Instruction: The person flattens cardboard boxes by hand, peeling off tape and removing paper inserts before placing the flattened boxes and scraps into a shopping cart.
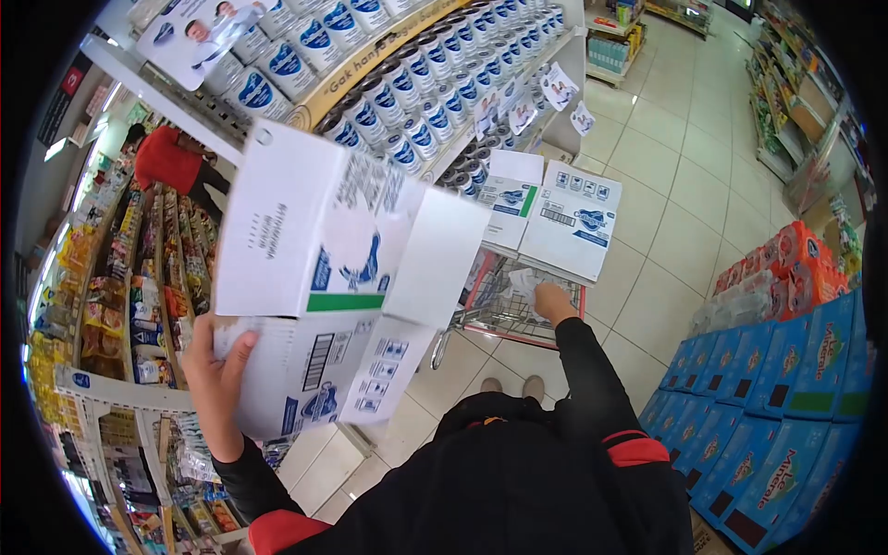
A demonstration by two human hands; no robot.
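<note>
My left hand [217, 375] grips the edge of a white cardboard box [268, 231], thumb on its face and fingers behind. The box is tilted in the air with its flaps hanging open; blue logos, a barcode and a green stripe are printed on it. My right hand [553, 302] reaches down over a wire shopping cart [499, 310], fingers closed at a crumpled white wad [525, 280] that could be paper or plastic. Just beyond that hand, another white carton [569, 222] with open flaps rests at the cart's far end.
Rows of white-and-blue cans [407, 88] fill the curved shelf ahead. Blue cartons [768, 398] and red-capped bottle packs [786, 264] are stacked on the right. A person in a red shirt [168, 159] is by the snack shelves [139, 305] at left. Tiled floor [666, 194] runs along the aisle.
</note>
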